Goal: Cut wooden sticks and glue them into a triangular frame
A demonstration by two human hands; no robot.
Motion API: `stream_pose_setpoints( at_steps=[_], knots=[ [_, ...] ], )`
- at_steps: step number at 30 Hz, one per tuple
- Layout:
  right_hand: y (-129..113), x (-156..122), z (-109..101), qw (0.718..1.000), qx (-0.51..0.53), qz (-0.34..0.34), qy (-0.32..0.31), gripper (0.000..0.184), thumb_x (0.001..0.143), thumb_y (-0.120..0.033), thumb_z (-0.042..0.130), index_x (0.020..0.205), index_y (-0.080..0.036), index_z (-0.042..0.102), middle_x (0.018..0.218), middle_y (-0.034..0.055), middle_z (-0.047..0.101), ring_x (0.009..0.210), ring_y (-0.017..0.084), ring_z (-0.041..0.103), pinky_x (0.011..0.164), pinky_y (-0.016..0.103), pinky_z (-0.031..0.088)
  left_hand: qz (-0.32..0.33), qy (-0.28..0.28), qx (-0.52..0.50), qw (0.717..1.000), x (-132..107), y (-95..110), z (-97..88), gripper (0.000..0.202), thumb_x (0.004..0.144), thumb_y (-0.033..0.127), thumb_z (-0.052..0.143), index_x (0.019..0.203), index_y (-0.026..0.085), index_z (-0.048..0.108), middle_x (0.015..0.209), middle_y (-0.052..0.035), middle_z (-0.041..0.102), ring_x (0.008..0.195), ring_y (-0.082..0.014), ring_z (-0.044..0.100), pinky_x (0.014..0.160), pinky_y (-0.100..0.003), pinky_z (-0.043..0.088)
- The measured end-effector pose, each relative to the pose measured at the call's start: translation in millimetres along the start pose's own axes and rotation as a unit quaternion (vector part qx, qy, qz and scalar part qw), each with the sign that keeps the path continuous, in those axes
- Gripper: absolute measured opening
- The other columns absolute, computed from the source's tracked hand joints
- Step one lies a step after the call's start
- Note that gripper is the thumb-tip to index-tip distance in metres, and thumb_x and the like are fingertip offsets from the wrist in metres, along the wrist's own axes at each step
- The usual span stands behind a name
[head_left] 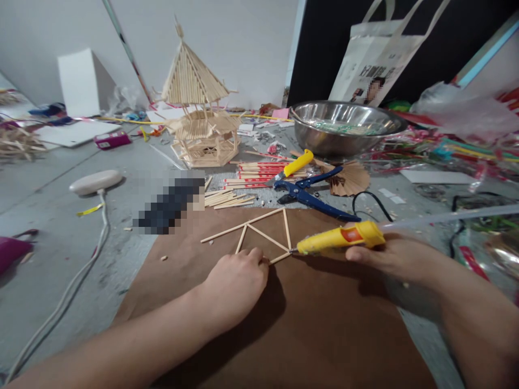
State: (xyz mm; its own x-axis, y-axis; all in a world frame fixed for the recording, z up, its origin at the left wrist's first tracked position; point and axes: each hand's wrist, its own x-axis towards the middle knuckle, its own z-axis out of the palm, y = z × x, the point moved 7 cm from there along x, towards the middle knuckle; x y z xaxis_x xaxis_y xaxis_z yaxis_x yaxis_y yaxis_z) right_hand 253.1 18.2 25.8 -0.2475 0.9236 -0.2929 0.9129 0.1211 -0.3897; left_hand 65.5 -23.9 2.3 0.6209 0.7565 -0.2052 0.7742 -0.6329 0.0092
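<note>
On a brown sheet [324, 319] lies a flat frame of thin wooden sticks [267, 236], joined in a zigzag of triangles. My left hand [239, 281] is closed on a stick at the frame's near side, its fingertips hidden behind the knuckles. My right hand [389, 259] grips a yellow hot glue gun [340, 239], with a translucent glue stick [454, 216] coming out of its back. The gun's nozzle points left and meets the frame's right-hand near corner. Past the frame lie loose sticks [233, 199].
Blue cutters [312, 201] and a yellow-handled knife [298, 163] lie behind the sheet beside red-wrapped stick packs [259, 172]. Farther back stand a stick-built pavilion [203, 108] and a steel bowl [344, 135]. A white power strip [97, 182] trails its cord on the left.
</note>
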Motion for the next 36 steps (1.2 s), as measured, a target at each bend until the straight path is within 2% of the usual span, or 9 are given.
stream_pose_setpoints(
  at_steps=[4, 7, 14, 17, 20, 24, 36],
  knots=[
    [-2, 0, -1, 1.0, 0.009, -0.014, 0.006, 0.048, 0.062, -0.06, 0.039, 0.08, -0.024, 0.064, 0.065, -0.0008, 0.063, 0.058, 0.02, 0.056, 0.057, 0.028, 0.044, -0.001, 0.02, -0.01, 1.0, 0, 0, -0.9, 0.027, 0.082, 0.018, 0.027, 0.089, 0.018, 0.052, 0.078, -0.0052, 0.051, 0.066, -0.0154, 0.053, 0.054, -0.028, 0.046],
    [-3, -1, -2, 1.0, 0.018, -0.015, 0.007, 0.047, 0.063, -0.06, 0.04, 0.08, -0.023, 0.064, 0.062, -0.0002, 0.062, 0.054, 0.019, 0.054, 0.053, 0.028, 0.044, -0.006, 0.044, -0.024, 0.999, -3, -6, -9.3, 0.028, 0.082, 0.021, 0.026, 0.09, 0.019, 0.053, 0.077, -0.0047, 0.051, 0.067, -0.0153, 0.053, 0.056, -0.028, 0.045],
    [0, -1, -6, 0.999, 0.027, -0.002, 0.022, 0.045, 0.061, -0.059, 0.042, 0.073, -0.023, 0.064, 0.059, -0.0008, 0.06, 0.054, 0.019, 0.053, 0.05, 0.027, 0.042, -0.108, 0.089, -0.032, 0.99, -16, -52, -38.0, 0.028, 0.081, 0.028, 0.029, 0.088, 0.02, 0.055, 0.079, -0.0041, 0.055, 0.07, -0.0152, 0.053, 0.062, -0.027, 0.041],
    [0, -1, -7, 0.999, 0.042, 0.0, 0.03, 0.045, 0.061, -0.059, 0.042, 0.07, -0.02, 0.063, 0.057, -0.0001, 0.058, 0.052, 0.017, 0.052, 0.048, 0.026, 0.041, -0.09, 0.06, -0.049, 0.993, -17, -61, -32.7, 0.027, 0.08, 0.026, 0.031, 0.089, 0.02, 0.055, 0.079, -0.0036, 0.058, 0.069, -0.0142, 0.054, 0.062, -0.025, 0.04],
    [-3, -2, -8, 0.997, 0.066, -0.009, 0.042, 0.042, 0.061, -0.057, 0.042, 0.066, -0.019, 0.06, 0.052, 0.0, 0.054, 0.047, 0.015, 0.048, 0.043, 0.025, 0.039, -0.038, 0.018, -0.083, 0.996, -15, -60, -22.6, 0.025, 0.078, 0.023, 0.034, 0.091, 0.02, 0.055, 0.077, -0.003, 0.06, 0.07, -0.0133, 0.055, 0.063, -0.023, 0.04],
    [-5, -2, -8, 0.995, 0.081, -0.012, 0.051, 0.039, 0.062, -0.055, 0.04, 0.058, -0.019, 0.055, 0.045, -0.0004, 0.047, 0.04, 0.013, 0.043, 0.037, 0.025, 0.035, 0.002, -0.01, -0.136, 0.991, -13, -57, -17.4, 0.027, 0.077, 0.02, 0.034, 0.094, 0.021, 0.055, 0.076, -0.0018, 0.061, 0.069, -0.0118, 0.055, 0.061, -0.021, 0.039],
    [-5, 2, -6, 0.992, 0.109, -0.039, 0.054, 0.039, 0.064, -0.055, 0.042, 0.053, -0.021, 0.056, 0.039, -0.0006, 0.046, 0.036, 0.013, 0.043, 0.034, 0.026, 0.035, 0.006, -0.034, -0.229, 0.973, -9, -56, -16.0, 0.029, 0.075, 0.017, 0.035, 0.093, 0.022, 0.057, 0.081, 0.0004, 0.063, 0.069, -0.0099, 0.055, 0.062, -0.018, 0.041]
  ],
)
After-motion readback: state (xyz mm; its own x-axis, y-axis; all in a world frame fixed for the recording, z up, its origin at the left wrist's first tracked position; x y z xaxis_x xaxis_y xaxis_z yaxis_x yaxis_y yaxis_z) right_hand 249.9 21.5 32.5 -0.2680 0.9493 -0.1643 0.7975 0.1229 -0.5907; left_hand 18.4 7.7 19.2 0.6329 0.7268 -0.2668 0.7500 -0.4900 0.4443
